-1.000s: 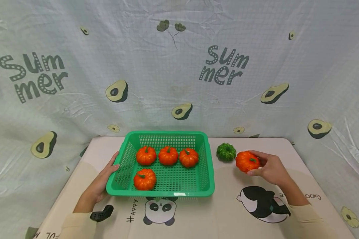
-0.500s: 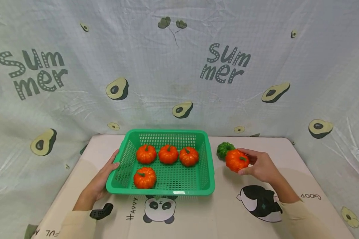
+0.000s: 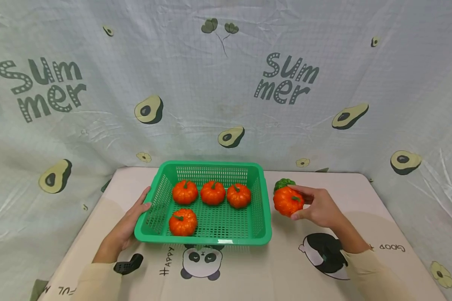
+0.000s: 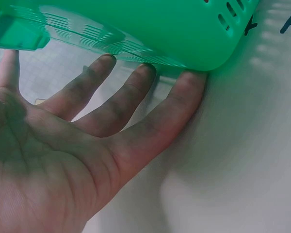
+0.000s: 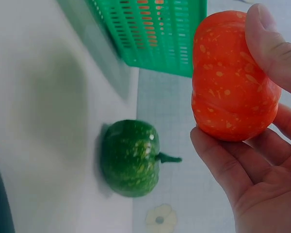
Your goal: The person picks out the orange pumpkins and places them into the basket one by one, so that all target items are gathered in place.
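Observation:
My right hand [image 3: 318, 207] holds an orange pumpkin [image 3: 287, 201] above the table, just right of the green basket; in the right wrist view thumb and fingers grip the pumpkin [image 5: 233, 77] from both sides. Behind it, partly hidden in the head view, a green pumpkin [image 3: 284, 182] sits on the table. My left hand [image 3: 126, 225] touches the left side of the green basket [image 3: 203, 241]. Its fingers look nearly straight in the left wrist view, with fingertips [image 4: 189, 80] against the basket's lower wall. Inside the basket lie several orange pumpkins [image 3: 212, 193], most in a back row and one at front left.
The table [image 3: 263, 276] has a printed panda [image 3: 201, 262] and lettering on its cover. A patterned cloth [image 3: 192, 83] hangs behind and along both sides. A dark device [image 3: 129, 264] sits at the left wrist.
My right hand has carried the orange pumpkin leftward toward the basket, and it now covers part of the green pumpkin. The left hand has stayed at the basket; the view has shifted slightly.

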A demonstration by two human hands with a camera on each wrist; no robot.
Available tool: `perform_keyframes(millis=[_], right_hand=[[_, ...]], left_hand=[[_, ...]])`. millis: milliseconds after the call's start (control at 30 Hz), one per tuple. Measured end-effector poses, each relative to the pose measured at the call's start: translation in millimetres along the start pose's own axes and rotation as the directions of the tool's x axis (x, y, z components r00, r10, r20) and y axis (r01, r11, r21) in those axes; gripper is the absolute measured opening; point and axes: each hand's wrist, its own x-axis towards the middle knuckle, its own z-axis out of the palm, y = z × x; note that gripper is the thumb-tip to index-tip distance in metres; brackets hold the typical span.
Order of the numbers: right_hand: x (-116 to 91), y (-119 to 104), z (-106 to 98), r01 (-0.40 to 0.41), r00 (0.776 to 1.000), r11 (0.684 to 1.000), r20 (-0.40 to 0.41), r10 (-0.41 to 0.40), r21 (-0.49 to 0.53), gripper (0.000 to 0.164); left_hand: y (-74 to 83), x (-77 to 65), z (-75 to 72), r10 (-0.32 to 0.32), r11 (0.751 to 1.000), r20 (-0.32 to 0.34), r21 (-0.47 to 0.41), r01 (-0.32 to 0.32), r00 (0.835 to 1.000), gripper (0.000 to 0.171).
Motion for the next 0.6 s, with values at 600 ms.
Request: perform_keyframes(millis=[600], right_hand=[[14.5, -24.7, 14.0, 0.124, 0.991, 0.991, 0.046, -0.126, 0.041, 0.077]], left_hand=[[0.7, 0.1, -1.0, -0.005, 1.000, -0.009, 0.014, 0.005, 1.000, 0.070]])
